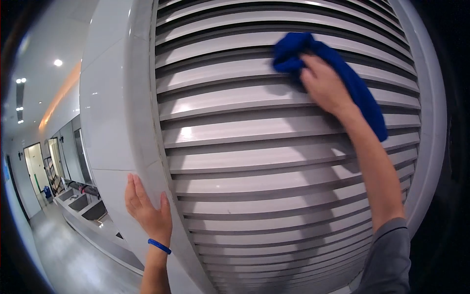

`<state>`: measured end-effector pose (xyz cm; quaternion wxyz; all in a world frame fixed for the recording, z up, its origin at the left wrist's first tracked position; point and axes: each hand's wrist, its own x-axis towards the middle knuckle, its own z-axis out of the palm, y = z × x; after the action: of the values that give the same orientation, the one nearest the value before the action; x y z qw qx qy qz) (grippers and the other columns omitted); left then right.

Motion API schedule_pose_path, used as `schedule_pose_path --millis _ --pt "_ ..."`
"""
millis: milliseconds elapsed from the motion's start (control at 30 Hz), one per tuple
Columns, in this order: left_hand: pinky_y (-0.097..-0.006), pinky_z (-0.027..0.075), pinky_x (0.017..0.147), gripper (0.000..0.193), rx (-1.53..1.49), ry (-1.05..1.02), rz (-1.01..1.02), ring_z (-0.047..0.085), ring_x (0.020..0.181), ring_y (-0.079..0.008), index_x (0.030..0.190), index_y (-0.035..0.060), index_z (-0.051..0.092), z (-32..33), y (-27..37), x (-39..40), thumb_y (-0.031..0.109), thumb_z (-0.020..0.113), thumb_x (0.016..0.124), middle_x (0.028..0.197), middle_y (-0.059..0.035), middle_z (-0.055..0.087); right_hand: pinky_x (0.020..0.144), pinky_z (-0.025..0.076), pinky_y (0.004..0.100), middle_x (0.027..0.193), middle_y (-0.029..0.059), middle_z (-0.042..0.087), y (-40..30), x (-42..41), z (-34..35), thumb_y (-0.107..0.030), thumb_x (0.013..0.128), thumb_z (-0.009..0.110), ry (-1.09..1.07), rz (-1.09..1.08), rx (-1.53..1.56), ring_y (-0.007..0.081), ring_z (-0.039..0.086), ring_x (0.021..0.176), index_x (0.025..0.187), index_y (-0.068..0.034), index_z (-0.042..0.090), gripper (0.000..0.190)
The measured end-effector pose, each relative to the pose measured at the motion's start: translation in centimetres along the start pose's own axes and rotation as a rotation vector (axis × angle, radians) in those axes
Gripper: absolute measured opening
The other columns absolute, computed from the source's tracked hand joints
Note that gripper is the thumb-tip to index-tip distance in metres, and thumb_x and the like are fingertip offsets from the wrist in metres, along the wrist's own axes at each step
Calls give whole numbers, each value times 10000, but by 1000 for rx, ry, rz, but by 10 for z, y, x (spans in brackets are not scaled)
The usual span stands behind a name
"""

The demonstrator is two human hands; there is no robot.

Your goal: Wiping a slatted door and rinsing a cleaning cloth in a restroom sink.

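A large white louvered panel (238,128) with horizontal slats fills the middle of the view. My right hand (325,84) grips a blue cloth (293,42) against the upper slats, and one end of the cloth hangs down along my forearm. At the lower left, my left hand (148,211) rests with fingers apart on the pale tiled edge of the wall (141,147) beside the panel. It holds nothing, and a blue band (159,246) is around that wrist.
To the left, a counter with several sinks (79,202) runs below wall mirrors (69,150). An open doorway (35,165) stands farther back, past a grey shiny floor (77,253). A pale rounded frame (433,110) borders the panel's right side.
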<state>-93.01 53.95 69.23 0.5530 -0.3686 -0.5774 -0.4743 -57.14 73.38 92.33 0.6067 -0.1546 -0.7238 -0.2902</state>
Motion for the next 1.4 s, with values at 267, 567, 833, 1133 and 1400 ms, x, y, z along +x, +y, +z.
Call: schedule_pose_path --millis 267,567,833,1133,1400 --pt "-438 237 1141 833 -45 -31 8 331 1383 -332 1489 34 314 6 -1 2 14 686 743 1523 -155 343 1075 383 411 1268 289 546 -145 62 136 -121 880 489 -249 -306 259 415 503 1216 1005 104 643 300" --pt "-412 263 1137 762 1 -5 -24 347 1379 -324 1496 68 327 7 4 2 -21 632 804 1511 -157 363 969 454 409 1132 208 632 -95 59 115 -167 877 514 -234 -311 188 367 576 1093 1113 28 646 334" --pt "-409 260 1167 731 67 33 -8 332 1391 -304 1497 73 311 12 -6 -5 15 625 839 1528 -120 337 1041 415 377 1269 239 583 95 -23 -76 -206 916 473 -72 -1 -17 350 557 1192 1288 26 541 444" --pt "-411 249 1163 718 45 57 1 324 1396 -318 1495 60 319 20 -11 -4 5 599 836 1527 -141 336 1017 421 408 1231 291 581 295 -95 -238 -263 922 435 259 471 -373 374 565 1178 1269 32 560 473" --pt "-421 256 1136 827 61 30 19 341 1376 -336 1503 46 286 11 15 -4 26 672 772 1509 -158 364 1117 284 306 1432 158 474 332 -27 -277 -389 1017 414 183 392 84 227 403 1352 1442 8 394 581"
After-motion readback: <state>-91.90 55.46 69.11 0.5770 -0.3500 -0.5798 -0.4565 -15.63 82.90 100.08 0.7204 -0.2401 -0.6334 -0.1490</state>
